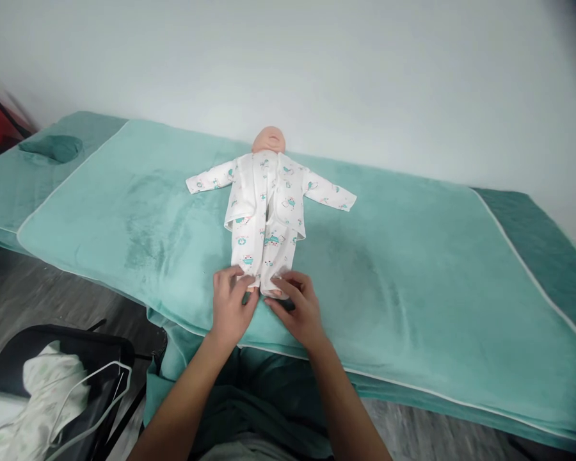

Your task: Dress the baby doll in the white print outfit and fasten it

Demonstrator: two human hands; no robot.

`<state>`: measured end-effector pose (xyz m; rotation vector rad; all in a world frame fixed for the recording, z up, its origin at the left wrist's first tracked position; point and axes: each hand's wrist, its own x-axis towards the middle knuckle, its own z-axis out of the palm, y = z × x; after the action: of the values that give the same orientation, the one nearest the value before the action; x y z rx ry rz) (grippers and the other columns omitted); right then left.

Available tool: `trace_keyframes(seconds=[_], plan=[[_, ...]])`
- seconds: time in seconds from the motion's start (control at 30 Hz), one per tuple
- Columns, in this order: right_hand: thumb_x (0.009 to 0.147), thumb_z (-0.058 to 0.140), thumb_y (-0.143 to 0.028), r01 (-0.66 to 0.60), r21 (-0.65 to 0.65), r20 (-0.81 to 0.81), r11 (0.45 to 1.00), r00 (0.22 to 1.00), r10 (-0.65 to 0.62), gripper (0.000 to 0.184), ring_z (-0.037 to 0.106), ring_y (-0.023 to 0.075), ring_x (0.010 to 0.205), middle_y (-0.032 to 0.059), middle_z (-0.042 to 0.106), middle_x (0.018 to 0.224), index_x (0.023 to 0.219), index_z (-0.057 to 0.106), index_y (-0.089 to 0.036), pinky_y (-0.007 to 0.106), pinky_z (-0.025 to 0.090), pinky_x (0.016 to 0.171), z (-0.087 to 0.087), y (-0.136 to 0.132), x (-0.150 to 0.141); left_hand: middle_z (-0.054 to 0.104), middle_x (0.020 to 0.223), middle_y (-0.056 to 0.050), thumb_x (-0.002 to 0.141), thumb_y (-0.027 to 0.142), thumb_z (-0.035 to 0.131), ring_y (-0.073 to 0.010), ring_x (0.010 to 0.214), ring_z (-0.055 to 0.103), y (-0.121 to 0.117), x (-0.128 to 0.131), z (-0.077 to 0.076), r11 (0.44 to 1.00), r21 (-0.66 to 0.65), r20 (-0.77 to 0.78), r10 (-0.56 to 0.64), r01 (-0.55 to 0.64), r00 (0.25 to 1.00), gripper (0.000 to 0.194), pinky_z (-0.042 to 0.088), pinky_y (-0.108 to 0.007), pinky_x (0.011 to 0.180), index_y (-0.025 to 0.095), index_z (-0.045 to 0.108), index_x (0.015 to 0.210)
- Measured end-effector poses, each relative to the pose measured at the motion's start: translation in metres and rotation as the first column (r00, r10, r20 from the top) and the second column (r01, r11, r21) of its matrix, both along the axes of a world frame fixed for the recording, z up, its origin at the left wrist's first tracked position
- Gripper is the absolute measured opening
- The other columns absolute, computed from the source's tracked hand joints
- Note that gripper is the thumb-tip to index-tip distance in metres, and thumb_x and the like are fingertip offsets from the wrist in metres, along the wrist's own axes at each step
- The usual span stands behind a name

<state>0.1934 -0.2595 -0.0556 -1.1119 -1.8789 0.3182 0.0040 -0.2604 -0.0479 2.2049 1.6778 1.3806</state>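
Note:
A baby doll (269,138) lies on its back, head toward the wall, its sleeved arms spread to both sides. It wears a white printed baby jacket (292,192), its front edges parted, and matching white baby trousers (242,246). My left hand (231,304) has its thumb and fingers closed at the hem of the trouser leg on the picture's left. At the other leg's hem, my right hand (301,307) grips the cloth with bent fingers. A bit of the doll's feet shows below both hems, partly hidden by my fingers.
Under the doll is a green padded bed (413,256) with a face hole (52,148) at its left end. A white wall (317,70) runs behind it. At lower left, a black chair (100,346) holds patterned cloth (55,384) and a white hanger (125,378).

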Motion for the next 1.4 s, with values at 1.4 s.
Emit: trace_keyframes(seconds=[1.4], plan=[[0.095, 0.056, -0.026, 0.183, -0.131, -0.125, 0.974, 0.972, -0.199, 0.018, 0.062, 0.0201, 0.094, 0.0072, 0.062, 0.109, 0.112, 0.061, -0.023, 0.039, 0.051, 0.083, 0.095, 0.122, -0.002, 0.068, 0.127, -0.009, 0.101, 0.042, 0.055, -0.0225, 0.121, 0.064, 0.173, -0.03, 0.055, 0.959, -0.245, 0.516, 0.005, 0.142, 0.857, 0.031, 0.049, -0.042, 0.109, 0.021, 0.061, 0.123]])
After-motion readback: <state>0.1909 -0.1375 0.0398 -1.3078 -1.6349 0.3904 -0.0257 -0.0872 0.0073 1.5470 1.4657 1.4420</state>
